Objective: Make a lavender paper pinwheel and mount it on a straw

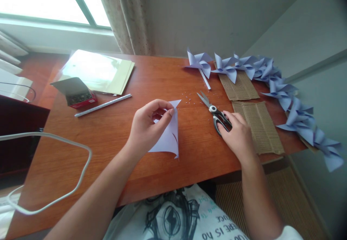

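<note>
Between the thumb and fingers of my left hand is a sheet of pale lilac paper, pinched near its top corner. The paper has a slit cut in it and hangs curved, its lower edge near the wooden table. My right hand is on the handles of a pair of scissors with black and grey grips. The scissor blades lie apart and point away from me, to the right of the paper.
Folded paper pinwheels line the right side, over corrugated cardboard pieces. One pinwheel on a stick lies at the back. Left are a red box, a rolled paper stick, paper sheets and a white cable.
</note>
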Demonstrator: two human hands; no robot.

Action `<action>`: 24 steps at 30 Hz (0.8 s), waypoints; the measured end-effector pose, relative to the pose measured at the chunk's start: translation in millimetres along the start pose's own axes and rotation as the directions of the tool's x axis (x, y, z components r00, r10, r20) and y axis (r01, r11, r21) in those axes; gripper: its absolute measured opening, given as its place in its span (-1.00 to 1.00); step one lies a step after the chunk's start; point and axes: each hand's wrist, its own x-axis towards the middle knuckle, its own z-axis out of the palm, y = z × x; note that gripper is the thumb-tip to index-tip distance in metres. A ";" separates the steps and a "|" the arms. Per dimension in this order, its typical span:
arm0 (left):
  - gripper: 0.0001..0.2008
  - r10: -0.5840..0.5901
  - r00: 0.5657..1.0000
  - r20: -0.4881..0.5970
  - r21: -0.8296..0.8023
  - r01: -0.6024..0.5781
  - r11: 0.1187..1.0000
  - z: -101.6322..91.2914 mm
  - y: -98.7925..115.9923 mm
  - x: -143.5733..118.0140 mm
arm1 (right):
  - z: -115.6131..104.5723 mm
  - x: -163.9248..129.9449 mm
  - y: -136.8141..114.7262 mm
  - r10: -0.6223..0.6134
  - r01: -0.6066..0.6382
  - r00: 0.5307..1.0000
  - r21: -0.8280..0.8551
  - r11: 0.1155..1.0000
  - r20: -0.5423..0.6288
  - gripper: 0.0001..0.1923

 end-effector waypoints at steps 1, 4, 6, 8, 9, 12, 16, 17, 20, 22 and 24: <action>-0.92 0.001 1.000 -0.002 0.001 -0.001 1.000 0.0 -0.5 0.0 | 1.0 0.5 -0.4 -0.001 0.001 1.000 -0.023 1.000 -0.009 -0.58; -0.92 0.002 1.000 -0.003 0.001 -0.002 1.000 0.1 -1.5 0.2 | 2.5 2.6 -0.6 -0.001 0.001 1.000 -0.067 0.998 -0.003 -0.59; -0.92 0.001 1.000 -0.004 -0.001 -0.001 1.000 0.3 -1.6 0.3 | 1.9 4.0 -0.9 -0.001 0.004 0.999 -0.102 0.995 0.032 -0.60; -0.92 -0.002 1.000 -0.005 -0.003 0.002 1.000 0.6 -1.3 0.5 | 0.6 5.2 -1.6 0.003 0.006 0.997 -0.127 0.992 0.072 -0.62; -0.92 -0.003 1.000 -0.006 -0.002 0.003 1.000 0.7 -1.0 0.6 | -0.2 5.6 -1.9 0.007 0.005 0.996 -0.127 0.992 0.089 -0.63; -0.92 0.006 1.000 -0.009 0.005 -0.006 1.000 0.9 -0.5 0.8 | -2.5 6.7 -0.9 0.020 -0.010 0.992 -0.083 0.997 0.127 -0.60; -0.92 0.012 1.000 -0.021 0.020 -0.012 1.000 0.8 0.0 1.5 | -7.6 7.3 3.0 0.013 0.000 0.982 -0.068 0.998 0.190 -0.59; -0.92 0.012 1.000 -0.023 0.027 -0.011 1.000 0.8 0.1 1.7 | -9.5 7.3 2.0 0.010 0.006 0.982 -0.083 0.996 0.190 -0.60; -0.92 0.017 0.999 -0.036 0.053 -0.015 0.998 0.9 0.3 2.4 | -16.2 7.0 -13.6 0.005 0.003 0.996 -0.097 0.995 0.086 -0.67; -0.92 0.022 0.999 -0.045 0.075 -0.019 0.997 1.3 0.5 2.8 | -19.9 7.3 -36.0 -0.035 0.035 0.999 0.021 0.999 -0.016 -0.74; -0.92 0.032 0.998 -0.052 0.105 -0.026 0.994 1.7 1.2 3.0 | -20.7 9.4 -64.3 -0.165 0.162 0.986 0.244 0.956 -0.011 -0.77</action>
